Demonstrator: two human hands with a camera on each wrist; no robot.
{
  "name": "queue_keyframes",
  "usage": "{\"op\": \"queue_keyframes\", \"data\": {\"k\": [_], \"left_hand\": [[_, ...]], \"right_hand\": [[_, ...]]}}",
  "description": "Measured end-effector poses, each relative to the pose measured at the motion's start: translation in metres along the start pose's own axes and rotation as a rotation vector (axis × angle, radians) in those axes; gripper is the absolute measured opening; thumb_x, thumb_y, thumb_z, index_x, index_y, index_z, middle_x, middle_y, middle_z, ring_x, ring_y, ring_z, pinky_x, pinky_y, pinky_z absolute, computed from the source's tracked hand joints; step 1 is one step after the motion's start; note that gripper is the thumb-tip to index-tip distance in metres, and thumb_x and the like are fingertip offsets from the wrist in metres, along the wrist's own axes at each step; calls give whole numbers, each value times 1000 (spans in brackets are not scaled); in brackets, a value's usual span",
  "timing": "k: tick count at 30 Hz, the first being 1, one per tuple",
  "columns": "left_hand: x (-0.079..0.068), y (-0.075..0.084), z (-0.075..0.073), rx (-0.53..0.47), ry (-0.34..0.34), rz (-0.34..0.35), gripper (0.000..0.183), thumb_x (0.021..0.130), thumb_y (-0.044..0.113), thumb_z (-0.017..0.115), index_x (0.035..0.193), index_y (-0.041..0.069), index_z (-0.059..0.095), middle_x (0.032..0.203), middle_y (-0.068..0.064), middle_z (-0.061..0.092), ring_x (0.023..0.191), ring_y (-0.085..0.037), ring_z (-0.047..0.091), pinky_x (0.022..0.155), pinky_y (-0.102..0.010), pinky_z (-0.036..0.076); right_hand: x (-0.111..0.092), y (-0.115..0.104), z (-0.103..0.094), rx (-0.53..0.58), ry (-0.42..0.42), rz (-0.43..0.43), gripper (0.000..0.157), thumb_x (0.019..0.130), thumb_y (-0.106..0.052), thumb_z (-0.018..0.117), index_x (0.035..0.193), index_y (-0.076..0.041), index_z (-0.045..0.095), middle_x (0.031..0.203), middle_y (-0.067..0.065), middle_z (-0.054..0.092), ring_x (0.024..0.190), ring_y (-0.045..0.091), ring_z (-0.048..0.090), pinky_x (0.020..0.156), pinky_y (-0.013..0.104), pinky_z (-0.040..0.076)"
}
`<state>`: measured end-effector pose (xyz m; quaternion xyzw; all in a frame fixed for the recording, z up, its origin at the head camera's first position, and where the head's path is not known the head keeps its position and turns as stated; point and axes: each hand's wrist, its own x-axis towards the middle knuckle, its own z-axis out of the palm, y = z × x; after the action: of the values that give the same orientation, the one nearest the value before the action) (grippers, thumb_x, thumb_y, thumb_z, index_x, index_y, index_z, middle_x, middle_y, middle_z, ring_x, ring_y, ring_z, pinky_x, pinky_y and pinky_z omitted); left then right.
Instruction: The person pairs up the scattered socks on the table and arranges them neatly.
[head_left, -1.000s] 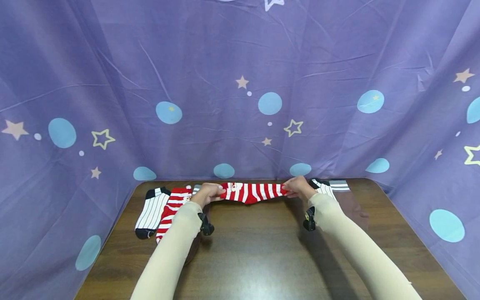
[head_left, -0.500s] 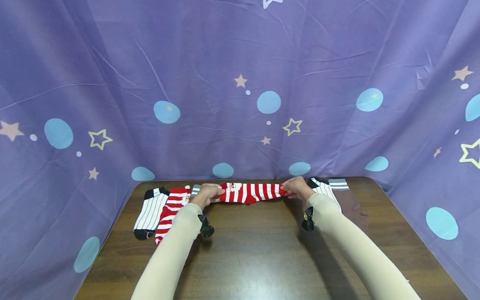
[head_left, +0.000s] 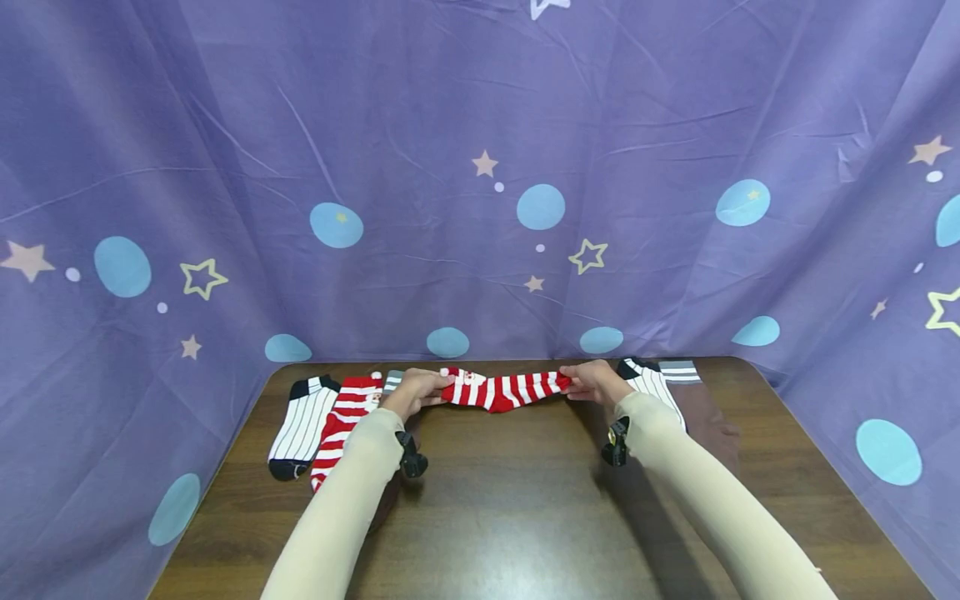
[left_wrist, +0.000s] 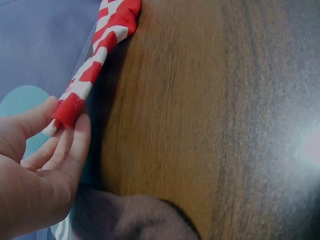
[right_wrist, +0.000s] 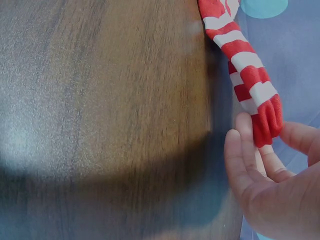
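red and white striped knit, soft in look: one sock (head_left: 504, 393) stretched sideways between two bare hands near the far edge of the worktop. left hand (head_left: 422, 390): thumb and fingers pinch the cuff end, where a small pale motif shows. right hand (head_left: 597, 383): thumb and fingertips pinch the gathered red toe. the hands stand well apart, palms turned inward; the heel sags between them, and whether it touches the surface cannot be told. handling, as judged: light, limp, stretchy, not fragile and little prone to slip; it is best taken at cuff and toe, as shown, since a single hold would let the rest droop. next outward, cream sleeves (head_left: 330, 517) with a black wrist device (head_left: 411, 457) at each cuff. to the left lie a white sock with thin dark stripes and black ends (head_left: 302, 427), a second red and white striped sock (head_left: 347, 414) and a grey-topped brown sock (head_left: 392, 380), partly hidden by the arm. to the right, another black-and-white striped sock (head_left: 654, 387) beside another brown sock (head_left: 707, 410). beneath all, the brown wood-grain worktop (head_left: 495, 492); behind, a purple patterned curtain (head_left: 420, 275).
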<state>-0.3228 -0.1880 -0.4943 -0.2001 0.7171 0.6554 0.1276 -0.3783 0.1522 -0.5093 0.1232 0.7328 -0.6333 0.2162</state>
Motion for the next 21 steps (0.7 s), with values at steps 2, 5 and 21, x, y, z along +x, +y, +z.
{"op": "queue_keyframes", "data": {"k": [2,5,21], "left_hand": [[0,0,-1,11,-10,-8,35,91,5,75,122,-8,65,81,1,69,72,-10,65,77,-26,63],[0,2,-2,26,-19,-32,33,91,3,74,121,-9,64,82,0,68,74,-12,65,78,-29,64],[-3,7,-12,22,-119,31,52,93,-1,68,141,-11,51,122,-15,68,90,-13,66,98,-36,59]], "right_hand": [[-24,-9,5,-8,16,29,36,99,-17,67,122,6,54,88,6,67,71,16,71,83,34,64],[-42,-16,5,-8,-16,55,35,99,-18,66,122,4,51,89,6,66,71,15,71,82,31,64],[-42,-24,3,50,-115,52,42,101,-2,57,141,8,49,77,-3,66,68,9,63,68,21,59]]}}
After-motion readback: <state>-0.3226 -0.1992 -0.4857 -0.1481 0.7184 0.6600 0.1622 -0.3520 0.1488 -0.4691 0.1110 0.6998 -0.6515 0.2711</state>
